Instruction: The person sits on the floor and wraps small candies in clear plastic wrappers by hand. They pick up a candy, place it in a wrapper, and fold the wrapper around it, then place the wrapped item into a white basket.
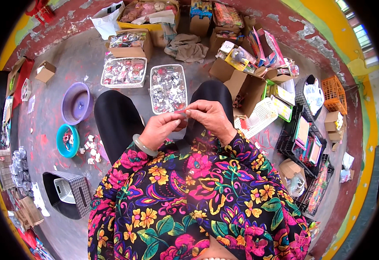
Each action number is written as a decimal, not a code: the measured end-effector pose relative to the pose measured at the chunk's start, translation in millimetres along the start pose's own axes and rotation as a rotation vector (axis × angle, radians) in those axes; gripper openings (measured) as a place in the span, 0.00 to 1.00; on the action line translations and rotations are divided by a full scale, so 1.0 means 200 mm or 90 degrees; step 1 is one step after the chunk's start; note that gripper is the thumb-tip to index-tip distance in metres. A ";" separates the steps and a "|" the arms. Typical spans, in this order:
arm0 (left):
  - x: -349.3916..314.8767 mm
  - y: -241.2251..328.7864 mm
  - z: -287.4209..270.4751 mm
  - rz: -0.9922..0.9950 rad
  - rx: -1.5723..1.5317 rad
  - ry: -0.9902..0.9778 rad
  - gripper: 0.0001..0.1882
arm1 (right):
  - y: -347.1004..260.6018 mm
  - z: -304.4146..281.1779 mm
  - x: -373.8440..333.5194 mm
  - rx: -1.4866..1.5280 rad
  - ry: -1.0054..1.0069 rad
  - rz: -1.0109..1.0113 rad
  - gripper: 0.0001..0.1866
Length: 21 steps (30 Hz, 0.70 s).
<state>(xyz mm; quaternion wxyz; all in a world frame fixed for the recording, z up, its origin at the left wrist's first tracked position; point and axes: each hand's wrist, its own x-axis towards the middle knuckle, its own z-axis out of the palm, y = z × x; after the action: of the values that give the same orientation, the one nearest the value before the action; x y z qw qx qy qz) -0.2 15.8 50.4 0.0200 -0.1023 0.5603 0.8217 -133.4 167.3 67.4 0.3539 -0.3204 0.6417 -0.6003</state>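
Observation:
My left hand (160, 129), with a pale bangle at its wrist, pinches one end of a small, thin red strip (180, 111). The other end sits between the thumb and fingers of my right hand (212, 118). Both hands meet above my lap; what exactly the red strip is, I cannot make out. Just beyond my hands, between my knees, a white plastic basket (152, 89) holds many small clear packets with red and dark contents. A second white basket (126, 85) of similar packets stands farther off to the left.
On the floor at left are a purple basin (63, 104), a turquoise basin (59, 139) with small items, and scattered white pieces (93, 151). An open cardboard box (253, 89) and white perforated basket (262, 116) lie right. Black crates (287, 138) stand farther right.

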 end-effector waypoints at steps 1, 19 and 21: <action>0.00 0.00 0.00 -0.004 -0.001 0.012 0.13 | 0.00 0.01 0.00 0.006 0.002 0.006 0.07; 0.01 -0.03 -0.02 0.020 0.029 0.108 0.10 | -0.04 0.08 -0.04 -0.214 0.046 -0.167 0.06; 0.02 -0.04 -0.02 0.025 0.057 0.110 0.10 | -0.02 0.08 -0.04 -0.277 0.048 -0.217 0.08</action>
<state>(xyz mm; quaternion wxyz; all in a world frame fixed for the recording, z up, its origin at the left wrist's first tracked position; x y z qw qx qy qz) -2.4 14.7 42.0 -0.0400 -0.1610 0.5981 0.7841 -115.8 165.9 72.4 0.1466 -0.4693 0.7050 -0.5111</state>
